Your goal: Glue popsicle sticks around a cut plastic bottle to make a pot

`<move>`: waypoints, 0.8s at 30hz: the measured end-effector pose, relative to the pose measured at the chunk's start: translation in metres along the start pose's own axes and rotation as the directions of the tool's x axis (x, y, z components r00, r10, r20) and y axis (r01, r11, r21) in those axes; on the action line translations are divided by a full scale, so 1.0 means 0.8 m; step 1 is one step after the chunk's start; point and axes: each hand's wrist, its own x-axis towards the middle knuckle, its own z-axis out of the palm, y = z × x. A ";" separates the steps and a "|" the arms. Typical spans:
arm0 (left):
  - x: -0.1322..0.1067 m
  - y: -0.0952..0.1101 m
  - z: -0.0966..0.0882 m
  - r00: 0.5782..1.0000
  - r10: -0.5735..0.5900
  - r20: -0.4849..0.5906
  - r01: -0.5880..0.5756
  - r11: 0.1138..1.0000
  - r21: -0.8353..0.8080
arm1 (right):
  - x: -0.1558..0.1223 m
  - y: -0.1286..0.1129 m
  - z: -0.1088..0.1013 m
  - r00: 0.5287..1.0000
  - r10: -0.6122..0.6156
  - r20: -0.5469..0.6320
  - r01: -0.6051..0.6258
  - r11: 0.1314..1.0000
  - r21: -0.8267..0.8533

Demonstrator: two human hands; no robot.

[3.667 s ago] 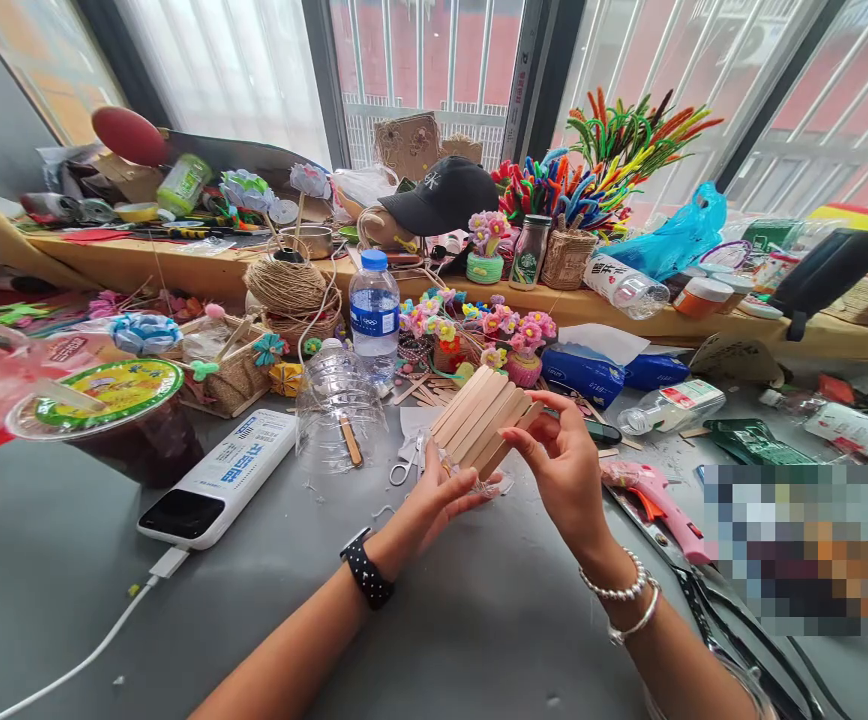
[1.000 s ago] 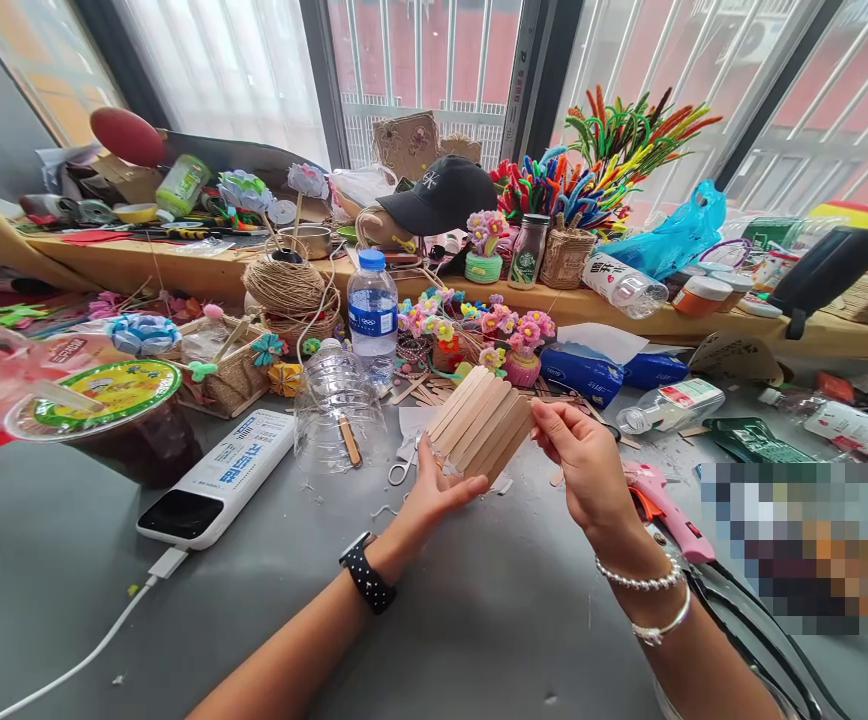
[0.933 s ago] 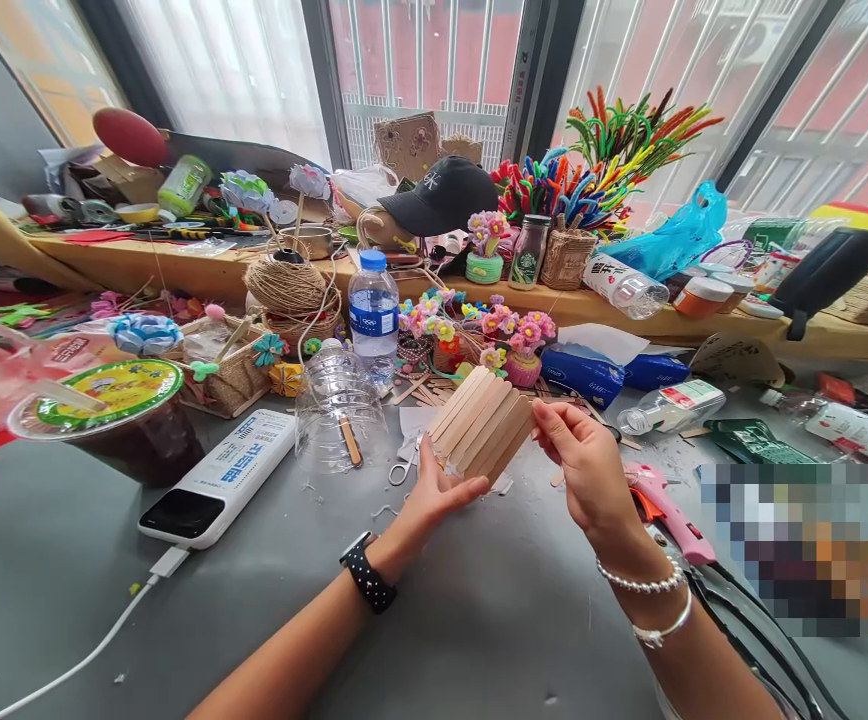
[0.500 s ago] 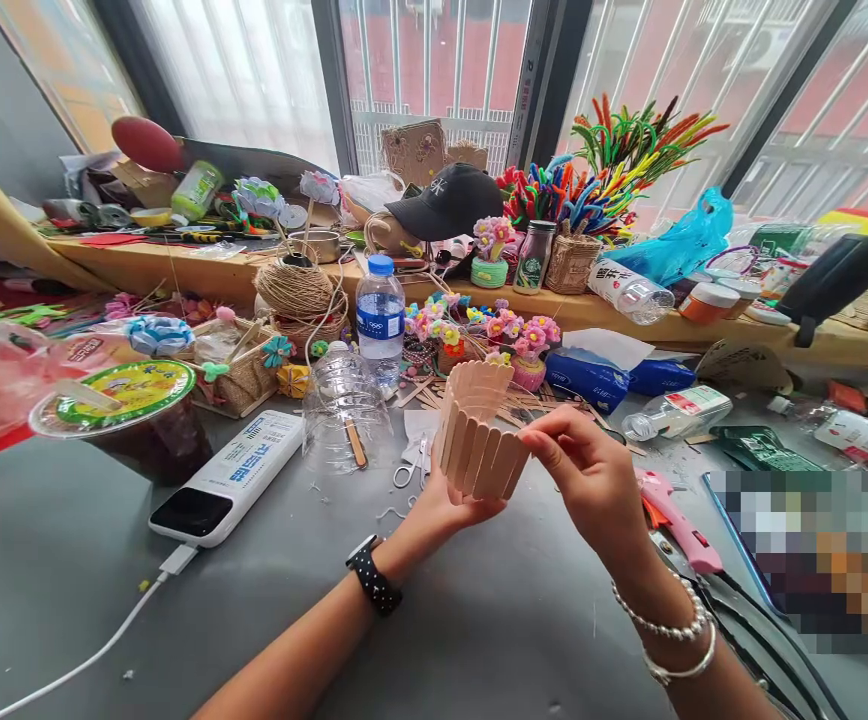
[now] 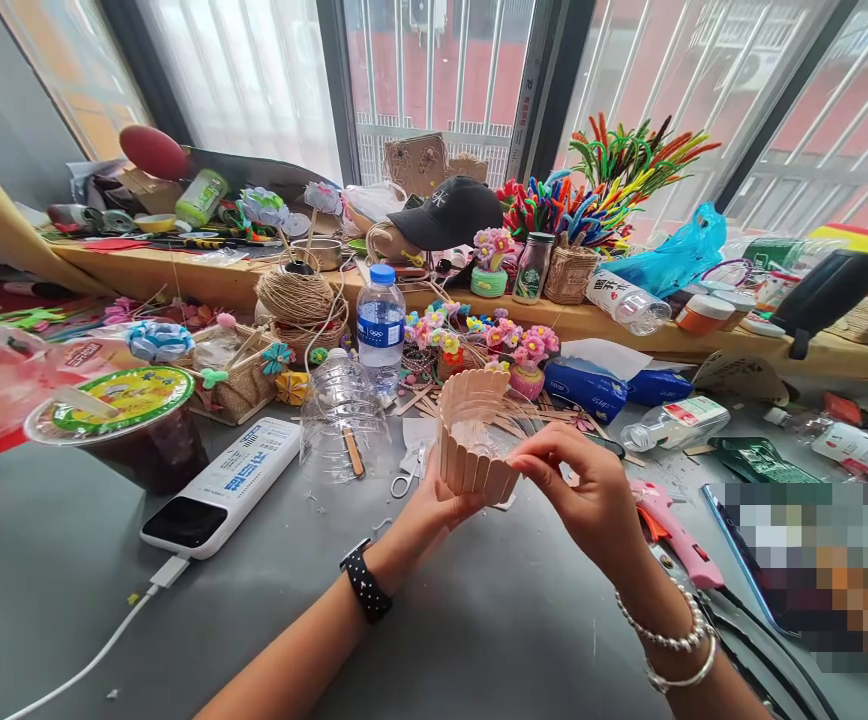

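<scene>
A cup of flat wooden craft sticks (image 5: 475, 462), set side by side with rounded tops, is held above the table, tilted so its inside shows. Clear plastic shows within it and at its right side, where no sticks cover it. My left hand (image 5: 428, 515) is closed around its lower left part, supporting it from below. At the right end of the row of sticks, my right hand (image 5: 580, 490) pinches the edge between thumb and forefinger. A pink glue gun (image 5: 680, 540) lies on the table to the right of that hand.
Behind the cup are scissors (image 5: 402, 484), loose craft sticks (image 5: 415, 400), a cut clear bottle (image 5: 340, 425) and a water bottle (image 5: 380, 330). A drink cup (image 5: 141, 440) and white power bank (image 5: 224, 490) stand left. A phone (image 5: 741, 560) lies right.
The cup has tipped so that more of its inside shows. My right fingertips have moved slightly down and left along its right edge. My left hand keeps its hold.
</scene>
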 end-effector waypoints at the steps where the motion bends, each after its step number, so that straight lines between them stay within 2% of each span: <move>1: 0.001 0.000 0.000 1.000 0.009 -0.005 -0.009 1.000 -0.003 | 0.000 0.000 0.000 1.000 -0.008 0.008 0.008 1.000 -0.004; 6: 0.002 -0.005 -0.003 0.999 0.019 -0.044 -0.020 1.000 -0.010 | 0.000 0.002 0.000 1.000 -0.024 0.018 0.025 0.999 -0.027; 13: 0.003 -0.005 0.000 0.998 0.053 -0.038 -0.053 0.999 -0.001 | -0.002 0.005 -0.001 0.999 -0.030 -0.030 0.028 0.997 -0.075; 24: 0.005 -0.003 0.000 0.996 0.086 -0.011 -0.084 0.989 0.122 | -0.002 0.009 0.002 0.992 0.116 -0.051 -0.115 0.993 0.024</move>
